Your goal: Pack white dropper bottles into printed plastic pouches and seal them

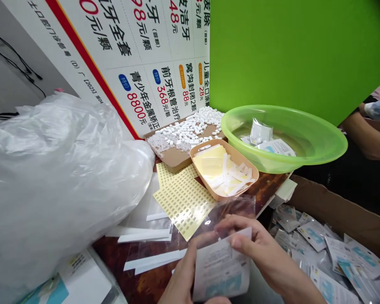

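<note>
Left hand (184,270) and right hand (266,247) pinch card (221,268) at its edges; I judge it light, bendy, easily creased: grip corners.

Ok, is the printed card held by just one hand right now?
No, the left hand grips the card at its side while the right hand holds its upper corner.

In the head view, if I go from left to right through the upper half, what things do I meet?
White plastic bag, cardboard tray with small white pieces, orange container, green basin, another person's forearm.
</note>
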### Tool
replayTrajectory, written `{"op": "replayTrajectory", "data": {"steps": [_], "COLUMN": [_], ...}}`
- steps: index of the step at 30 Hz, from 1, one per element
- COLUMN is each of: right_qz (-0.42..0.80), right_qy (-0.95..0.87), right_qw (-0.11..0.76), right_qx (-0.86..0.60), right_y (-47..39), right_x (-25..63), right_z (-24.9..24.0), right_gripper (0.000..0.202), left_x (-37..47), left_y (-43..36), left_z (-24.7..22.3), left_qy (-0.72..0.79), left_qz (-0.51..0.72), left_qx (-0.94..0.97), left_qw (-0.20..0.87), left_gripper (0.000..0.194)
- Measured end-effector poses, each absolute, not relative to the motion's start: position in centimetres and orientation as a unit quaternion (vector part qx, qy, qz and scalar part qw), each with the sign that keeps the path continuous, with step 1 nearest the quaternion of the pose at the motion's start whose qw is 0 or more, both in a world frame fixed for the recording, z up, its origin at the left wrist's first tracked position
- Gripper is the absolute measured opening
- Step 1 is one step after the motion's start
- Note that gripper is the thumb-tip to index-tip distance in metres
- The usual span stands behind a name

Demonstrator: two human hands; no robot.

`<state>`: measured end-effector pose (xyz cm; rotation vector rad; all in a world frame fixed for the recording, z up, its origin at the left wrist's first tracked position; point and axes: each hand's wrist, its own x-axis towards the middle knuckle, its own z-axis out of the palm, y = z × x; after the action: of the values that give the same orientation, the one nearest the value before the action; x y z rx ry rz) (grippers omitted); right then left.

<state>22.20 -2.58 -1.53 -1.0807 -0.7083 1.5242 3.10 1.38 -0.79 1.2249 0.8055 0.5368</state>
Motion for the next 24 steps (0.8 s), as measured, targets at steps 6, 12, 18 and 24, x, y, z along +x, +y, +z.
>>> {"op": "replayTrajectory", "data": {"steps": [6,12,18,24], "right_qz": [0.635,0.661,0.683,0.673], "right_qy": [-0.293,-0.22,-0.246,-0.157], "right_qw": [0.546,0.548,0.521,0.563], "right_qx": [-0.461,-0.463,-0.448,-0.453], "right_y": [-2.2,-2.1,-1.8,-1.4], "right_x": [22.5,22.1,23.1,22.1], "right_z": [-1.3,-1.8,-1.5,-1.7], "right_gripper": [0.037,0.038,0.04,0.029], "left_x": [4.7,5.8,5.5,4.2], "left_y": [2.5,2.9,3.4,3.3], "left_z": [1.1,1.2,1.5,0.2], "left_qy": [0.4,0.437,0.438,0.456], "left_qz": [0.274,0.302,0.283,0.268], "left_qx": [0.445,0.381,0.368,0.334], "left_qw": [0.753,0.757,0.77,0.78], "left_gripper": [0.037,0.023,0.027,0.024]}}
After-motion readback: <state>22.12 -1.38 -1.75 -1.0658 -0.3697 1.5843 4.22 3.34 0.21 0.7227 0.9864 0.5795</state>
